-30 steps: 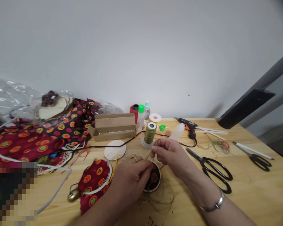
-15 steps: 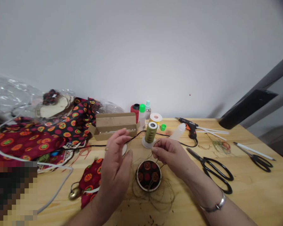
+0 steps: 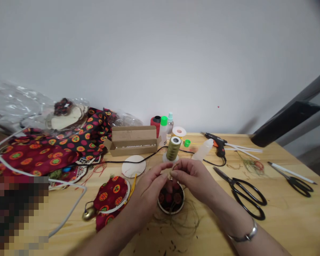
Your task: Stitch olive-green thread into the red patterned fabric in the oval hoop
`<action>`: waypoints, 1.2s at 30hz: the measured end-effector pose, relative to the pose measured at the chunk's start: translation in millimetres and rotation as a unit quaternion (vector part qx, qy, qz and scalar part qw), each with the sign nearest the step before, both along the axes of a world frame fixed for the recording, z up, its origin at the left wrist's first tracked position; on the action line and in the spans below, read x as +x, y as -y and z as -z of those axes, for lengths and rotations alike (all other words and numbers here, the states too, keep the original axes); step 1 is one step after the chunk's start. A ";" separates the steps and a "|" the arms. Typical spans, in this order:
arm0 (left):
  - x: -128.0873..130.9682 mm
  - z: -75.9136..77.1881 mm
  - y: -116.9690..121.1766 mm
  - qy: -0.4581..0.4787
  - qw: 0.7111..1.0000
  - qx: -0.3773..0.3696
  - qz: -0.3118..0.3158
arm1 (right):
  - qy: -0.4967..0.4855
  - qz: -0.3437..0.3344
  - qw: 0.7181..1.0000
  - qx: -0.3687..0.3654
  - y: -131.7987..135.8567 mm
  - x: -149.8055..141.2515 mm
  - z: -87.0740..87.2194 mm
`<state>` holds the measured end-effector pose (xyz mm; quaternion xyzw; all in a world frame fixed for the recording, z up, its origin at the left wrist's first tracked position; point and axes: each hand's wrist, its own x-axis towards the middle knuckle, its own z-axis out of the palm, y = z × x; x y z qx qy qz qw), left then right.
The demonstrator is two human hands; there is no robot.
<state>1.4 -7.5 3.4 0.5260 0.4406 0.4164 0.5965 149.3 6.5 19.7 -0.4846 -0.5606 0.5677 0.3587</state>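
Table edge (image 3: 241,135) beyond seemingly pinched thread (image 3: 191,215)

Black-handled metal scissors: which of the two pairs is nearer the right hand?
The larger-looking pair of scissors, just right of the right hand. The smaller-looking pair of scissors lies farther right, beside the slim white pen.
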 end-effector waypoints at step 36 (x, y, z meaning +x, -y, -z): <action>-3.4 1.4 -9.4 0.133 0.975 -0.171 0.046 | -0.082 -0.019 0.994 -0.064 -1.6 6.9 -10.8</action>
